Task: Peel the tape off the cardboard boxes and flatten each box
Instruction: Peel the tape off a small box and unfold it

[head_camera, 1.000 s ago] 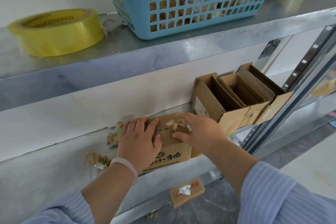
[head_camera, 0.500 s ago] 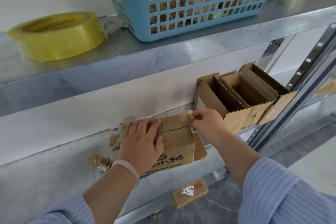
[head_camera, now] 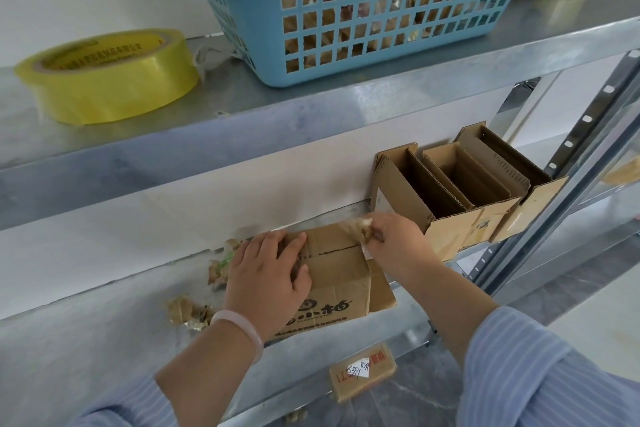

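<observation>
A small printed cardboard box [head_camera: 341, 282] sits on the lower metal shelf [head_camera: 86, 340]. My left hand [head_camera: 268, 279] lies flat on the box's top left, fingers spread, pressing it down. My right hand [head_camera: 393, 241] pinches a crumpled strip of clear tape [head_camera: 353, 227] lifted off the box's top right corner. The seam between the top flaps shows bare along its middle. A loose flap sticks out on the box's right side.
Three open cardboard boxes [head_camera: 460, 191] stand against the wall to the right, beside the shelf upright [head_camera: 568, 184]. Balled tape scraps [head_camera: 188, 314] lie left of the box. The upper shelf holds a yellow tape roll [head_camera: 107, 76] and a blue basket [head_camera: 363, 10]. Another small box [head_camera: 362, 373] lies on the floor.
My right hand has pulled the tape from the middle of the box top to its right corner and lifted it. The left hand has stayed pressed on the box.
</observation>
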